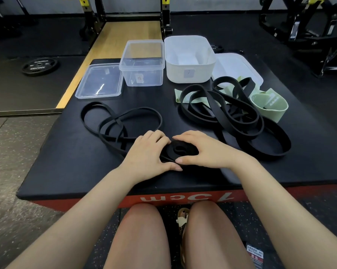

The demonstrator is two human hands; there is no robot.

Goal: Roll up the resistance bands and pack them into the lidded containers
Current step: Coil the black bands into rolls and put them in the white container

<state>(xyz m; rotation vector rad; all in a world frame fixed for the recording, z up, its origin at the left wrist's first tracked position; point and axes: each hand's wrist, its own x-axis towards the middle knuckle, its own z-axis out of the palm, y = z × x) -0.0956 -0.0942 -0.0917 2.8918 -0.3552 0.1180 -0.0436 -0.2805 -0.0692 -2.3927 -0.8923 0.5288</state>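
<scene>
Head view shows both hands on a black platform (70, 164). The left hand (146, 154) and the right hand (200, 150) hold between them a coiled black band (180, 149); the fingers and thumbs of both are curved around the roll and pinch it from the two sides. From the roll, the unrolled part of this band (113, 121) goes away past the left hand in loose loops. Beyond the right hand lies a pile of wider black bands (231, 111), and green bands (270, 105) are partly under it and beside it. Farther from the hands stand a clear container (142, 63) and a white container (190, 59), both open. The clear lid (99, 82) lies just beside the clear container, the white lid (239, 65) beside the white one
</scene>
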